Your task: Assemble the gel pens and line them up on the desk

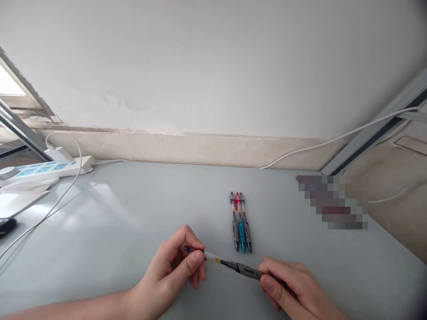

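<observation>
A clear-barrelled pen (247,270) with a grey grip and dark ink is held nearly level between both hands, above the table's near part. My left hand (173,266) pinches its black clicker end between thumb and fingers. At the other end, my right hand (290,284) is closed around the grey grip, hiding the tip. Beyond the hands lie 3 pens side by side, touching or almost so: a grey-gripped pen (235,231) on the left, a pen with a teal grip and red top (242,233) in the middle, and another grey-gripped pen (247,231) on the right.
On the grey table (160,200), a white power strip (73,166) with a plugged-in charger (58,154) and a trailing white cable (71,182) sits at the left. A blurred-out dark object (330,204) lies at the far right. Behind stands a wall (213,80).
</observation>
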`<state>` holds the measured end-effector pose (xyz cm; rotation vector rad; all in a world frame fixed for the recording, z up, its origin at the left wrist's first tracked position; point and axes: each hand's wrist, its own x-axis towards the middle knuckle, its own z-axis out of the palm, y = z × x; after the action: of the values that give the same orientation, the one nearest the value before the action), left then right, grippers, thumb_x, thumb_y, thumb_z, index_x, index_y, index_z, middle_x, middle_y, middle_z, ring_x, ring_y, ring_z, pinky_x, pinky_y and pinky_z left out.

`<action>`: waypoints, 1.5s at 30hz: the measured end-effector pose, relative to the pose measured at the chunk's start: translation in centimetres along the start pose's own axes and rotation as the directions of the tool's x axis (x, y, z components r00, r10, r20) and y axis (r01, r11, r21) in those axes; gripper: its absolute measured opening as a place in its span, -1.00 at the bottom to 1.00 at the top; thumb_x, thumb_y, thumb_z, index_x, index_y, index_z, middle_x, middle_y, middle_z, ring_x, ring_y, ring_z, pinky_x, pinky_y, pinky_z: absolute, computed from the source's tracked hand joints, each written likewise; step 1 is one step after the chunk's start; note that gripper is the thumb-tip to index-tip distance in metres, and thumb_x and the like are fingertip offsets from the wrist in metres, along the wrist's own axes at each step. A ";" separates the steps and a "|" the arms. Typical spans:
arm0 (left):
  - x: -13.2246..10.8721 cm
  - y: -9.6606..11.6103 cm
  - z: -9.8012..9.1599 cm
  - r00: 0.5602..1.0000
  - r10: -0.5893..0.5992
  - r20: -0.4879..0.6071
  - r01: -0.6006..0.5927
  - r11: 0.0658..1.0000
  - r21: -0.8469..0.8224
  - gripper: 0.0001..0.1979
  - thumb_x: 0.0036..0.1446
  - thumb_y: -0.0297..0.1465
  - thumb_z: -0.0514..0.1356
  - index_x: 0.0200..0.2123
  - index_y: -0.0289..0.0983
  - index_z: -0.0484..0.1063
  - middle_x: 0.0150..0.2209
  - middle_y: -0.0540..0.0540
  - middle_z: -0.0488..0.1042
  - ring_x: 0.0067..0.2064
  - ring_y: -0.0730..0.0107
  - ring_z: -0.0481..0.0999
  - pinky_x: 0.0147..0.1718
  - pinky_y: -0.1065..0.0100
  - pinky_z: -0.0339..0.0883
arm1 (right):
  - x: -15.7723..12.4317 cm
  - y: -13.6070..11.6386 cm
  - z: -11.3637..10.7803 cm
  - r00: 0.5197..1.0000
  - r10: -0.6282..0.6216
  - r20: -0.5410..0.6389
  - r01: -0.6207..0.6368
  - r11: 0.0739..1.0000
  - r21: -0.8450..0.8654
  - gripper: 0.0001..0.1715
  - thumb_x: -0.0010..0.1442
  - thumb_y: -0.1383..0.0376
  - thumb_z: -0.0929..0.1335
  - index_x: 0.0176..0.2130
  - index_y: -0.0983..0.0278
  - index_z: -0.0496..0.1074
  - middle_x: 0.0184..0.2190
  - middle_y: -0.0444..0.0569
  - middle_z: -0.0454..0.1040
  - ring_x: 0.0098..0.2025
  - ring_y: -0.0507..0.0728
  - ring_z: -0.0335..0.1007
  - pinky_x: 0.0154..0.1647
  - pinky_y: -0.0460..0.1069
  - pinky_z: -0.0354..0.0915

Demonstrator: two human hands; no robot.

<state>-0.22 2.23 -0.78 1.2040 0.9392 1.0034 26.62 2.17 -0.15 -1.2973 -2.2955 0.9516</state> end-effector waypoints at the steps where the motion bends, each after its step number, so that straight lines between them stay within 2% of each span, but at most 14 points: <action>1: 0.2 0.1 0.0 1.000 0.008 -0.007 -0.008 1.000 0.013 -0.65 0.25 -0.06 0.20 -0.29 -0.25 0.33 -0.51 0.00 0.50 -0.50 0.50 0.43 -0.47 0.46 0.28 | 0.2 0.0 0.0 1.000 0.018 0.009 -0.018 1.000 0.016 -0.55 0.46 0.10 0.11 -0.46 0.14 0.13 -0.60 -0.24 0.23 -0.54 0.08 0.28 -0.48 -0.06 0.16; 4: 0.7 0.5 0.0 1.000 -0.008 -0.023 0.008 1.000 -0.018 -0.67 0.21 -0.09 0.26 -0.26 -0.24 0.34 -0.51 0.03 0.48 -0.50 0.51 0.41 -0.46 0.46 0.26 | 0.8 0.1 0.3 1.000 0.016 0.005 -0.015 1.000 -0.010 -0.58 0.44 0.12 0.14 -0.47 0.15 0.14 -0.59 -0.25 0.15 -0.53 0.07 0.22 -0.47 -0.06 0.12; 8: 1.5 1.1 0.5 1.000 0.012 0.021 -0.009 0.992 -0.129 -0.68 0.12 -0.17 0.38 -0.18 -0.24 0.46 -0.43 0.05 0.41 -0.40 0.50 0.36 -0.39 0.47 0.25 | 1.4 -0.4 0.8 0.995 -0.096 -0.007 0.096 0.994 -0.046 -0.64 0.39 0.18 0.19 -0.46 0.17 0.20 -0.59 -0.24 0.20 -0.54 0.06 0.22 -0.47 -0.08 0.13; 10: 1.8 1.2 0.6 0.998 0.046 0.047 -0.038 0.988 -0.150 -0.74 0.18 -0.19 0.33 -0.21 -0.26 0.51 -0.32 -0.02 0.44 -0.28 0.43 0.41 -0.26 0.41 0.30 | 1.6 -1.0 0.9 0.987 -0.159 0.009 0.159 0.986 -0.043 -0.65 0.38 0.14 0.21 -0.44 0.18 0.24 -0.59 -0.23 0.26 -0.55 0.06 0.24 -0.48 -0.08 0.14; 13: 2.3 1.4 0.5 0.992 0.083 0.094 -0.065 0.981 -0.185 -0.78 0.26 -0.22 0.26 -0.19 -0.25 0.52 -0.23 -0.09 0.49 -0.12 0.25 0.49 -0.09 0.24 0.34 | 1.8 -2.1 0.8 0.983 -0.177 0.047 0.180 0.982 -0.064 -0.66 0.41 0.15 0.18 -0.34 0.20 0.37 -0.54 -0.19 0.39 -0.52 0.07 0.34 -0.44 -0.07 0.20; 16: 2.9 1.3 0.0 0.991 0.090 0.104 -0.072 0.984 -0.161 -0.74 0.25 -0.26 0.28 -0.04 -0.23 0.47 -0.29 -0.06 0.49 -0.24 0.29 0.54 -0.19 0.25 0.38 | 2.2 -2.9 0.8 0.978 -0.203 0.043 0.206 0.973 -0.106 -0.64 0.41 0.22 0.13 -0.29 0.23 0.41 -0.51 -0.13 0.47 -0.48 0.10 0.40 -0.38 -0.05 0.22; 18: 3.2 1.1 -0.3 0.992 0.082 0.097 -0.067 0.986 -0.151 -0.56 0.23 -0.28 0.30 0.14 -0.15 0.33 -0.33 0.00 0.46 -0.33 0.36 0.52 -0.29 0.29 0.39 | 2.5 -3.1 1.2 0.971 -0.238 0.023 0.240 0.963 -0.124 -0.62 0.40 0.23 0.11 -0.32 0.23 0.39 -0.50 -0.11 0.45 -0.47 0.10 0.38 -0.37 -0.03 0.21; 20: 3.4 0.9 -0.5 0.994 0.064 0.093 -0.050 0.988 -0.145 -0.43 0.22 -0.28 0.31 0.24 -0.08 0.18 -0.34 0.03 0.44 -0.39 0.39 0.51 -0.36 0.31 0.39 | 2.7 -3.0 1.6 0.969 -0.246 0.021 0.247 0.962 -0.120 -0.59 0.40 0.24 0.08 -0.41 0.21 0.31 -0.54 -0.13 0.39 -0.51 0.08 0.32 -0.41 -0.04 0.19; 24: 3.6 0.3 -0.8 0.996 0.028 0.080 -0.017 0.991 -0.133 -0.46 0.22 -0.28 0.31 0.19 -0.13 0.19 -0.34 0.02 0.43 -0.40 0.38 0.53 -0.41 0.31 0.41 | 2.8 -2.7 2.1 0.974 -0.220 0.049 0.224 0.969 -0.104 -0.59 0.40 0.28 0.09 -0.49 0.17 0.15 -0.61 -0.21 0.25 -0.57 0.04 0.23 -0.48 -0.06 0.14; 28: 3.7 0.1 -0.7 0.999 0.016 0.050 -0.009 0.990 -0.144 -0.55 0.20 -0.30 0.32 0.07 -0.12 0.19 -0.38 0.05 0.44 -0.38 0.36 0.55 -0.39 0.32 0.42 | 2.8 -2.4 1.8 0.976 -0.210 0.053 0.214 0.972 -0.095 -0.58 0.42 0.26 0.08 -0.50 0.17 0.10 -0.62 -0.23 0.21 -0.57 0.04 0.23 -0.48 -0.07 0.15; 31: 3.6 0.3 -0.6 0.999 0.002 0.042 0.004 0.988 -0.151 -0.55 0.18 -0.30 0.34 0.02 -0.12 0.18 -0.36 0.05 0.46 -0.37 0.35 0.56 -0.38 0.32 0.43 | 2.8 -2.5 1.7 0.974 -0.226 0.033 0.228 0.970 -0.089 -0.49 0.46 0.19 0.06 -0.52 0.18 0.15 -0.63 -0.21 0.24 -0.57 0.04 0.24 -0.48 -0.07 0.17; 36: 3.7 0.6 -0.5 1.000 -0.010 0.007 0.011 0.988 -0.155 -0.50 0.17 -0.29 0.35 0.07 -0.12 0.18 -0.35 0.04 0.46 -0.37 0.38 0.56 -0.40 0.36 0.40 | 2.8 -2.7 1.6 0.968 -0.249 -0.017 0.248 0.967 -0.066 -0.42 0.49 0.15 0.08 -0.51 0.20 0.29 -0.60 -0.17 0.35 -0.54 0.06 0.31 -0.47 -0.06 0.19; 41: 3.6 0.5 -0.5 1.000 -0.019 0.004 0.019 0.988 -0.151 -0.54 0.19 -0.30 0.34 0.05 -0.16 0.21 -0.37 0.04 0.45 -0.38 0.36 0.56 -0.37 0.32 0.41 | 2.8 -2.6 1.6 0.966 -0.258 -0.004 0.256 0.963 -0.086 -0.43 0.49 0.15 0.08 -0.51 0.20 0.29 -0.61 -0.18 0.35 -0.56 0.05 0.31 -0.47 -0.07 0.20; 45: 3.4 0.4 -0.5 1.000 -0.012 -0.008 0.011 0.989 -0.150 -0.47 0.23 -0.33 0.30 0.18 -0.09 0.14 -0.33 0.04 0.44 -0.36 0.38 0.55 -0.35 0.33 0.41 | 2.9 -2.4 1.7 0.967 -0.256 0.003 0.255 0.962 -0.102 -0.45 0.48 0.17 0.08 -0.50 0.20 0.29 -0.61 -0.17 0.36 -0.55 0.06 0.33 -0.46 -0.07 0.21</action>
<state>0.21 5.68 -0.55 1.0681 0.8613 1.0523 22.66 3.09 0.15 -1.0060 -2.4563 0.7479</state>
